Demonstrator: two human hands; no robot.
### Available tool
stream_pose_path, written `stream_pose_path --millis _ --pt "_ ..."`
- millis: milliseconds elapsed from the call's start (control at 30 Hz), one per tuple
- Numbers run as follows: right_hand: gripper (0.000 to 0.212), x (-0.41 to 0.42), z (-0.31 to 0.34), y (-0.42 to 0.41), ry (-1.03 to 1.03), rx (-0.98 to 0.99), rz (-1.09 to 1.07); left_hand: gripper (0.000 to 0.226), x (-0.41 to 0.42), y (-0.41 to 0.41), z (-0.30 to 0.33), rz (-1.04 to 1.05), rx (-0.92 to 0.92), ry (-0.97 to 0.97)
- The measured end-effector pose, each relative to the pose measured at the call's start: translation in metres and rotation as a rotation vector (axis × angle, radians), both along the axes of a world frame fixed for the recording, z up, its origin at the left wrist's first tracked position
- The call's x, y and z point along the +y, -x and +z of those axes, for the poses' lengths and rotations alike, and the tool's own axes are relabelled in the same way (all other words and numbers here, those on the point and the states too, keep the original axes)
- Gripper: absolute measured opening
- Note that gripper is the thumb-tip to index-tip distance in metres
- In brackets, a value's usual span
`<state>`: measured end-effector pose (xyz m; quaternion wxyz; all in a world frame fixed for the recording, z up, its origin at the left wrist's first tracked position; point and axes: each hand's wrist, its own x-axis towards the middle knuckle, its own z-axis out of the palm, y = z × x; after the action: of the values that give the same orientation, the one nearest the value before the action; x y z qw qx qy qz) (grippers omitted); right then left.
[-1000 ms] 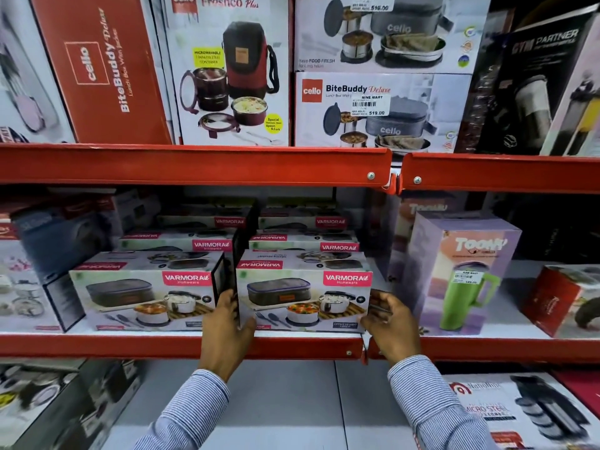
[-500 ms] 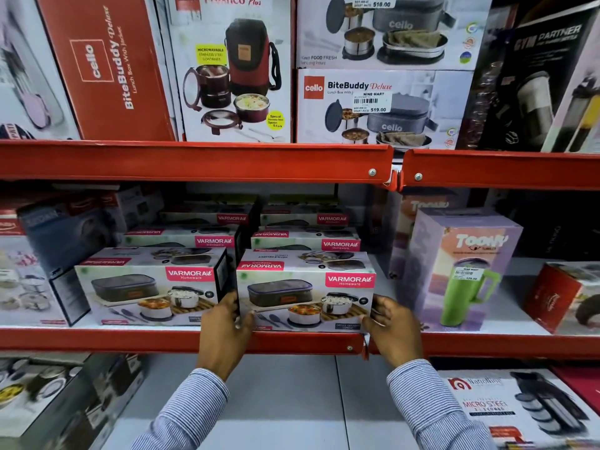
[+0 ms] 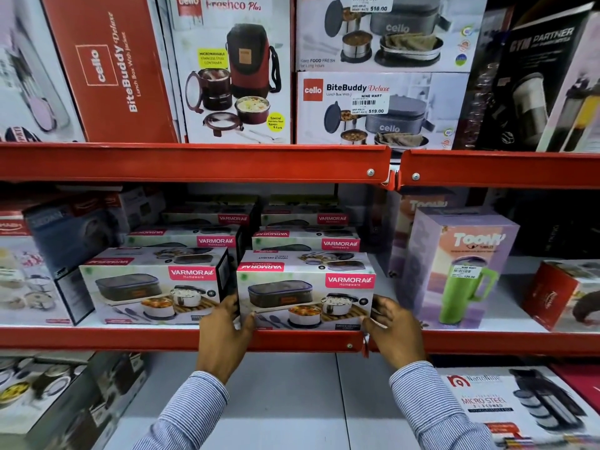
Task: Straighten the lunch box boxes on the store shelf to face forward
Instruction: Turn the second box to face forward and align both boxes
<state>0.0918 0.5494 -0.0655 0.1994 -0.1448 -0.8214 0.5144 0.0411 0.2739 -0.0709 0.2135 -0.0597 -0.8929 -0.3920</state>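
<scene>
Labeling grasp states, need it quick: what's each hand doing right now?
Left hand: gripping the left end of the front Varmora lunch box box.
Right hand: gripping the right end of the same box.

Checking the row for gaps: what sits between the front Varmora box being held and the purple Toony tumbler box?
Head view: only the right hand, at the end of the held Varmora box, and bare shelf behind it; no product before the Toony tumbler box.
</scene>
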Motion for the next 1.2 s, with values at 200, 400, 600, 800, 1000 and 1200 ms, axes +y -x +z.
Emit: stream_pose_path --millis 200,400,600,800,1000,1200 --pt "0.077 -0.022 0.005 -0.019 -0.28 0.187 -0.133 0.053 -0.008 -0.022 0.007 0.009 0.041 0.02" --pt "0.081 -0.077 0.03 -0.016 -0.773 0.462 -0.076 0.051 -0.047 -0.043 0.018 0.069 0.305 0.255" --pt "0.083 -0.174 0.023 0.008 -0.965 0.436 0.079 0.079 -0.121 -0.036 0.016 0.139 0.316 0.514" --pt "0.09 -0.255 -0.003 0.037 -0.998 0.347 0.086 0.084 -0.217 -0.004 -0.004 0.085 0.313 0.519" --pt "0.088 -0.309 -0.017 0.046 -0.882 0.197 0.018 0.085 -0.275 0.018 -0.005 -0.027 0.29 0.455" --pt "0.089 -0.319 -0.01 0.038 -0.601 0.201 -0.053 0.092 -0.283 0.037 -0.009 -0.189 0.198 0.243"
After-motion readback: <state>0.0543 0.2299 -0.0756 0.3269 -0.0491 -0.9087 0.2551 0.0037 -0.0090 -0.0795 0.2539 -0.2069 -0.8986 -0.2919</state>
